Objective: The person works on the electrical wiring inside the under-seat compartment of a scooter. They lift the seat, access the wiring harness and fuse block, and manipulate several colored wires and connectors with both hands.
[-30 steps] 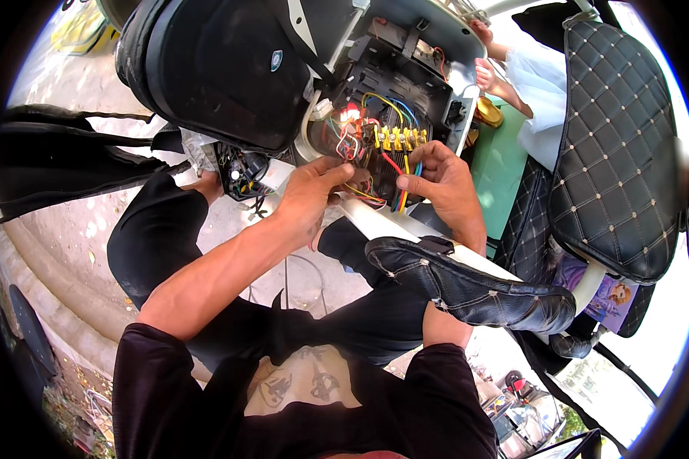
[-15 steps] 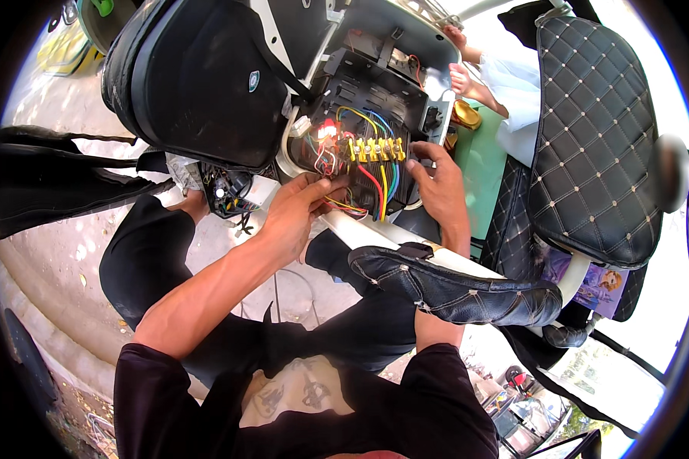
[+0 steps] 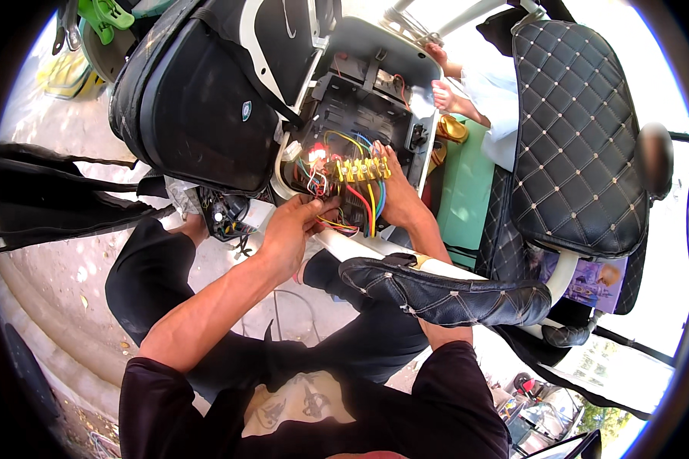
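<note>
— what are you getting through the head view?

— i'm seeing a yellow terminal block (image 3: 362, 169) sitting at the near end of an open grey compartment (image 3: 357, 37). a thick red wire (image 3: 364, 198), a thick yellow wire (image 3: 372, 208) and some blue wiring (image 3: 382, 197) are running from it toward the near side.

— and the left hand?

— the left hand (image 3: 285, 229) is resting near and left of the block. its thumb and fingers are lying close together beside some thin coloured wires (image 3: 335, 225), but i can't tell whether they're gripping one.

— how about the right one?

— the right hand (image 3: 398, 191) is sitting at the block's right end, with its fingers pointing to the far side. the block and the blue wiring are partly hiding them, so i can't tell if that hand is open or closed on anything.

— what else are you picking up around there?

— a red light (image 3: 317, 157) is glowing just left of the block. a big black shell (image 3: 207, 115) is standing on the far left, a white tube (image 3: 344, 246) is passing on the near side, and a quilted black backrest (image 3: 574, 134) is filling the far right. another person in pale cloth (image 3: 491, 96) is showing just left of it.
</note>
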`<action>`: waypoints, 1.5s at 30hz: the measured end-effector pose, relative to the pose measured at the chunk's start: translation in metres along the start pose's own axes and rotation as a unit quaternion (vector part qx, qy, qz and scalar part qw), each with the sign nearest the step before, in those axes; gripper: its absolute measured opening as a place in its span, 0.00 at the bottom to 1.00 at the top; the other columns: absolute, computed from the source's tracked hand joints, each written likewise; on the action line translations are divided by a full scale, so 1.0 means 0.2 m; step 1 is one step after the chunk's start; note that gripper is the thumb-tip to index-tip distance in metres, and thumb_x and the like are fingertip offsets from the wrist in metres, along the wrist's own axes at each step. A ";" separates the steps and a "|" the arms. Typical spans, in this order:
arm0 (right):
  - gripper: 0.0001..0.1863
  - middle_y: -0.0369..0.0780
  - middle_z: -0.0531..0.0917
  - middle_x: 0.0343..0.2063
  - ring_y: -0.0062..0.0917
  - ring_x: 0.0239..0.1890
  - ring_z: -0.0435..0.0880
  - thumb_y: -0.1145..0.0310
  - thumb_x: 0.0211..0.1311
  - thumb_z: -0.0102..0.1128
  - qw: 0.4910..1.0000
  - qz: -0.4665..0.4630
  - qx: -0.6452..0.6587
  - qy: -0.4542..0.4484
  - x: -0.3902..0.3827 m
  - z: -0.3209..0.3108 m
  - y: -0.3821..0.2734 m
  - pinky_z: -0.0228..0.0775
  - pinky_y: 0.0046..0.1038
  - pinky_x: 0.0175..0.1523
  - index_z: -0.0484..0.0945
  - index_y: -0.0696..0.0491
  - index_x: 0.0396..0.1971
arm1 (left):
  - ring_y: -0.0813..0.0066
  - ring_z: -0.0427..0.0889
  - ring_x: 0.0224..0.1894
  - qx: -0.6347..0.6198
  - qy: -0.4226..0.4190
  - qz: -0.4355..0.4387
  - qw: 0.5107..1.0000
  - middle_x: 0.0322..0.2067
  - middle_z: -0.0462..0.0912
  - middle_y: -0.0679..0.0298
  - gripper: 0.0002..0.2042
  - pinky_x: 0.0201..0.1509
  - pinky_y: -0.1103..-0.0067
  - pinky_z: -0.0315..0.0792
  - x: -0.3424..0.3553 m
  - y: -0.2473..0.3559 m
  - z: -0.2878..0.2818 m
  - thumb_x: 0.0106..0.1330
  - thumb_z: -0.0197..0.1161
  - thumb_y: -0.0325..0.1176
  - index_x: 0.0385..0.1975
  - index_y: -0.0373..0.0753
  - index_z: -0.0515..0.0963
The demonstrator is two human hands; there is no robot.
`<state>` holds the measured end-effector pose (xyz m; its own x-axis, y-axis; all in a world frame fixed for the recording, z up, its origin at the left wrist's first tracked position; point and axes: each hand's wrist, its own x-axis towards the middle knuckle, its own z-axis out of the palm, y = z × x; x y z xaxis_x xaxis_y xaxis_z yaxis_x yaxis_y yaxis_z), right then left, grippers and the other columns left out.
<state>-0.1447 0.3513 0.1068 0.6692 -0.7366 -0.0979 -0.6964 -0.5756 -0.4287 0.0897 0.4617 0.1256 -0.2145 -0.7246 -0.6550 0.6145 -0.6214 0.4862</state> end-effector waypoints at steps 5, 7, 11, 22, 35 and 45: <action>0.32 0.59 0.57 0.76 0.53 0.81 0.48 0.58 0.75 0.53 0.997 -0.014 -0.070 -0.013 -0.01 0.02 0.04 0.34 0.47 0.85 0.66 0.57 0.73 | 0.64 0.80 0.62 0.000 -0.002 0.000 1.000 0.62 0.81 0.50 0.16 0.66 0.70 0.69 0.00 0.00 0.01 0.80 0.49 0.31 0.62 0.33 0.71; 0.32 0.59 0.57 0.76 0.52 0.81 0.48 0.58 0.75 0.53 0.997 -0.010 -0.070 -0.016 -0.01 0.02 0.02 0.33 0.47 0.85 0.66 0.57 0.73 | 0.63 0.80 0.62 0.005 -0.001 0.001 1.000 0.62 0.81 0.50 0.16 0.66 0.70 0.69 -0.01 0.00 0.01 0.80 0.49 0.31 0.62 0.33 0.71; 0.31 0.59 0.57 0.76 0.53 0.81 0.48 0.59 0.75 0.52 0.998 -0.010 -0.056 -0.010 -0.01 0.02 0.03 0.33 0.47 0.85 0.67 0.57 0.73 | 0.63 0.80 0.62 0.005 0.004 0.005 1.000 0.62 0.81 0.49 0.15 0.66 0.69 0.69 -0.02 0.01 0.03 0.80 0.49 0.31 0.60 0.33 0.72; 0.31 0.59 0.58 0.76 0.53 0.81 0.48 0.57 0.76 0.50 1.000 0.022 -0.008 -0.006 -0.02 -0.05 -0.06 0.34 0.48 0.85 0.67 0.56 0.73 | 0.61 0.79 0.64 0.005 0.000 0.013 1.000 0.62 0.80 0.48 0.15 0.67 0.68 0.69 -0.01 0.00 0.02 0.79 0.49 0.30 0.60 0.31 0.70; 0.35 0.58 0.53 0.78 0.54 0.81 0.45 0.56 0.77 0.51 0.997 0.060 -0.045 -0.035 -0.02 0.04 0.03 0.37 0.44 0.85 0.59 0.62 0.75 | 0.56 0.77 0.65 -0.027 -0.001 0.028 0.999 0.63 0.79 0.45 0.14 0.70 0.64 0.67 0.00 -0.04 0.01 0.76 0.47 0.29 0.54 0.30 0.72; 0.31 0.54 0.60 0.77 0.43 0.80 0.56 0.60 0.77 0.55 0.991 0.119 0.064 -0.009 0.00 0.00 0.03 0.44 0.36 0.83 0.66 0.58 0.73 | 0.65 0.80 0.60 0.020 0.002 0.013 1.000 0.60 0.82 0.49 0.14 0.66 0.69 0.70 -0.03 0.01 0.00 0.77 0.53 0.29 0.56 0.28 0.74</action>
<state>-0.1495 0.3475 0.1049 0.4954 -0.8389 -0.2255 -0.7971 -0.3357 -0.5019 0.0931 0.4647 0.1309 -0.1956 -0.7397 -0.6439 0.5887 -0.6137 0.5261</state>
